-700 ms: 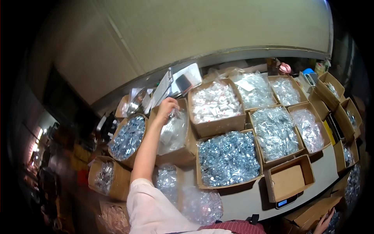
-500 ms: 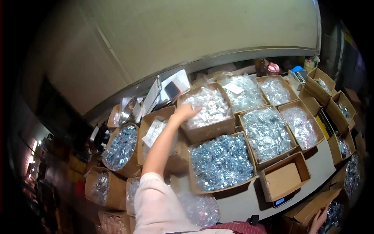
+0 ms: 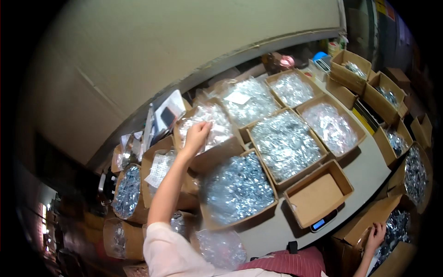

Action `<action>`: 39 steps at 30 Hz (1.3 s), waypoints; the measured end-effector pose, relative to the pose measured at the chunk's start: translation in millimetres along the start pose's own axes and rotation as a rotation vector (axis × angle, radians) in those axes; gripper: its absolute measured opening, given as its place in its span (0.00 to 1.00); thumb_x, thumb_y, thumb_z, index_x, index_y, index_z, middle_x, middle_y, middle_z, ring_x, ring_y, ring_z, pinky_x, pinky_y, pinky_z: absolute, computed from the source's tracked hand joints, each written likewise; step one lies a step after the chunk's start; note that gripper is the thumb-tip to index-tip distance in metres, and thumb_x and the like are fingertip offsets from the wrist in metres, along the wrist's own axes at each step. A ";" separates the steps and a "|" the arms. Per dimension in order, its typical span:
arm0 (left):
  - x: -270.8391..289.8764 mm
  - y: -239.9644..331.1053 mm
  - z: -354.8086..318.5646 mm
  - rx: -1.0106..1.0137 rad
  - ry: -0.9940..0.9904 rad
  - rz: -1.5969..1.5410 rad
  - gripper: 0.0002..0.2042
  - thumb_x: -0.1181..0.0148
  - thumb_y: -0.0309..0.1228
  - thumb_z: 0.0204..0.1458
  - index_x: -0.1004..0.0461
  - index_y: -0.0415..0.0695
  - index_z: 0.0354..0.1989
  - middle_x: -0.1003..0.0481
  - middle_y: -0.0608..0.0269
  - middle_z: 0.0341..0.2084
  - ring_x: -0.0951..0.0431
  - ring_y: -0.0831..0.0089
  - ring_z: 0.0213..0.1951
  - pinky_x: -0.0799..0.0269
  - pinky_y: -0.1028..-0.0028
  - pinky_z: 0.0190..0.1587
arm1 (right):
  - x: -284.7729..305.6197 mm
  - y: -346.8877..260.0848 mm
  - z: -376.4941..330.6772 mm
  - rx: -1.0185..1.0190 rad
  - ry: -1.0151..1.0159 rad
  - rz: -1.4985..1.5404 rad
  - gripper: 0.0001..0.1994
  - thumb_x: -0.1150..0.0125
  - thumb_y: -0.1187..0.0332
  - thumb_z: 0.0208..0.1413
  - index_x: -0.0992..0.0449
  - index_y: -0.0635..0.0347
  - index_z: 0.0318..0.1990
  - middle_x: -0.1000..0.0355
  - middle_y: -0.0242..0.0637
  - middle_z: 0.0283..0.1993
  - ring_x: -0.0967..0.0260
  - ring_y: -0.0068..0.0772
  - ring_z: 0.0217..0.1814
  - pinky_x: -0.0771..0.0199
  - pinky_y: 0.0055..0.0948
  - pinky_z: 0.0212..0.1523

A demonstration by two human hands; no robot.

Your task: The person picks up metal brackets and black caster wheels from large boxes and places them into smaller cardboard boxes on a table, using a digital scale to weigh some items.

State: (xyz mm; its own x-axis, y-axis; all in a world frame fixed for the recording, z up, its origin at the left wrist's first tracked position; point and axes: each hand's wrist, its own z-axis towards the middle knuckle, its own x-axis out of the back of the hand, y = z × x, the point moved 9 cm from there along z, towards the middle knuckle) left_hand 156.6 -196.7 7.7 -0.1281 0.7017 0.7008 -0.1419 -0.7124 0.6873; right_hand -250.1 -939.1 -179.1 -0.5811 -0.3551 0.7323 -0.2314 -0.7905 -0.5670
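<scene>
Where the left hand (image 3: 197, 135) reaches forward, it rests on a clear plastic bag of small metal parts (image 3: 207, 125) lying in an open cardboard box (image 3: 213, 154) at the far left of the worktop (image 3: 364, 175); its fingers (image 3: 206, 125) are spread loosely over the film, touching rather than clamped. The bag looks heavy for its bulk, with slippery, crinkly film and loose contents that would shift, so a hold on gathered plastic at the top or a palm underneath seems safest. The right hand (image 3: 376, 234) sits low at the near right, fingers curled on the rim of another box of parts (image 3: 392, 231); whether they grip anything I cannot tell. Around the first box stand more cartons filled with similar shiny bagged parts, and an empty box (image 3: 318, 194) sits on a small scale (image 3: 323, 221). The worktop is pale, crowded edge to edge; behind it rises a plain beige wall (image 3: 161, 51), and more boxes crowd the dim floor at the left.
</scene>
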 end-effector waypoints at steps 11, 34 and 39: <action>-351.4 219.2 -188.8 -0.451 -1.041 -0.012 0.17 0.50 0.41 0.61 0.26 0.40 0.47 0.22 0.44 0.36 0.21 0.49 0.38 0.26 0.61 0.43 | 1.1 -3.7 82.2 0.197 -0.034 -0.176 0.15 0.49 0.79 0.54 0.27 0.65 0.50 0.29 0.47 0.55 0.31 0.50 0.57 0.32 0.36 0.57; -201.8 34.0 224.3 0.138 0.466 0.351 0.14 0.44 0.30 0.37 0.23 0.33 0.32 0.22 0.43 0.25 0.20 0.57 0.31 0.28 0.64 0.36 | -2.3 -13.9 129.3 0.128 -0.087 0.248 0.10 0.48 0.75 0.59 0.25 0.71 0.45 0.29 0.52 0.47 0.27 0.49 0.44 0.22 0.38 0.41; -358.0 122.9 276.6 0.011 0.008 0.337 0.17 0.38 0.35 0.37 0.20 0.42 0.38 0.20 0.48 0.33 0.19 0.57 0.38 0.26 0.63 0.42 | 3.3 -15.6 131.5 0.261 -0.133 0.124 0.09 0.46 0.82 0.53 0.22 0.70 0.40 0.27 0.51 0.43 0.26 0.48 0.43 0.23 0.37 0.43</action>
State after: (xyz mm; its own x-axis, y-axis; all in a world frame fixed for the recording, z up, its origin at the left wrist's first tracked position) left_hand 456.5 -538.6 -105.9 -0.1737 0.4264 0.8877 -0.0799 -0.9045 0.4189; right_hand -145.8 -993.5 -118.2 -0.4809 -0.5056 0.7163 0.0533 -0.8324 -0.5517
